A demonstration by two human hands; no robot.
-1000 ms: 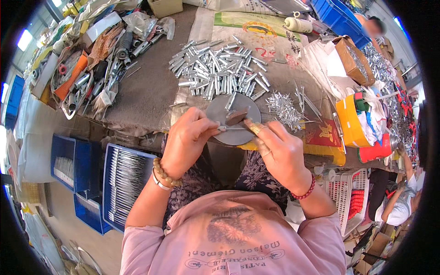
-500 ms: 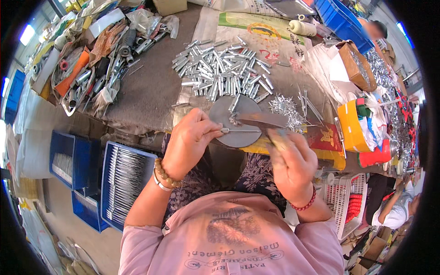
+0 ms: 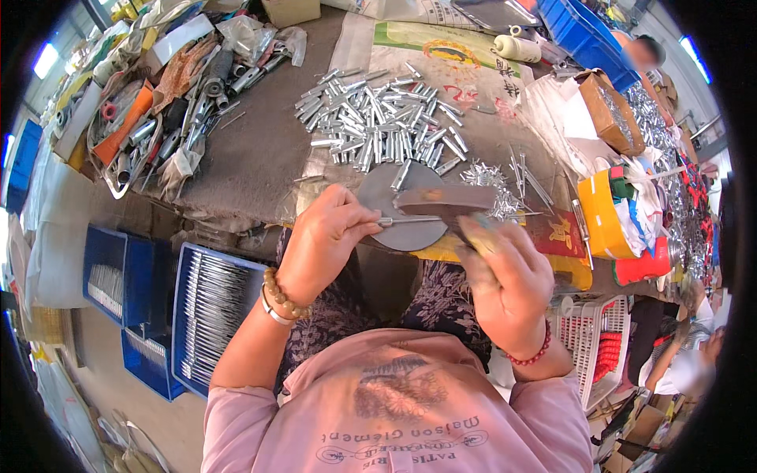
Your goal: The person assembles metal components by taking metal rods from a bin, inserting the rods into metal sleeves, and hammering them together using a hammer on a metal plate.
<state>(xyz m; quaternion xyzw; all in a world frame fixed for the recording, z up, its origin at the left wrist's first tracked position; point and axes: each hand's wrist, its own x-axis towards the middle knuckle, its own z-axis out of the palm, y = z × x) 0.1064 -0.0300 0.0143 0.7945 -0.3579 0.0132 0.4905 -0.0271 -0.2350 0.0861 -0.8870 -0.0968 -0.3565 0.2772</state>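
Observation:
Between the pinched fingertips of my left hand [image 3: 327, 236] is a thin metal rod [image 3: 416, 220] with a thicker sleeve at its left end. It lies across a round grey metal plate [image 3: 377, 188] at the table's near edge. My right hand [image 3: 511, 280] is closed round a hammer [image 3: 448, 199], whose blurred head hangs over the plate and the rod; its handle is mostly hidden by the fingers. One short metal tube [image 3: 401, 175] rests on the plate's far part. Beyond it spreads a heap of similar tubes [image 3: 371, 114]. Small metal pins [image 3: 482, 180] are piled right of the plate.
Tools and rags clutter the table's left [image 3: 169, 102]. A blue bin [image 3: 587, 39] and a yellow box [image 3: 605, 217] stand at right. Blue crates [image 3: 183, 315] with metal rods sit below left, a white basket [image 3: 579, 343] below right. Other people are at the right edge.
The hammer head has shifted slightly left and up over the plate, and its tilt has altered. My right hand has moved a little right. My left hand keeps its pinch on the rod.

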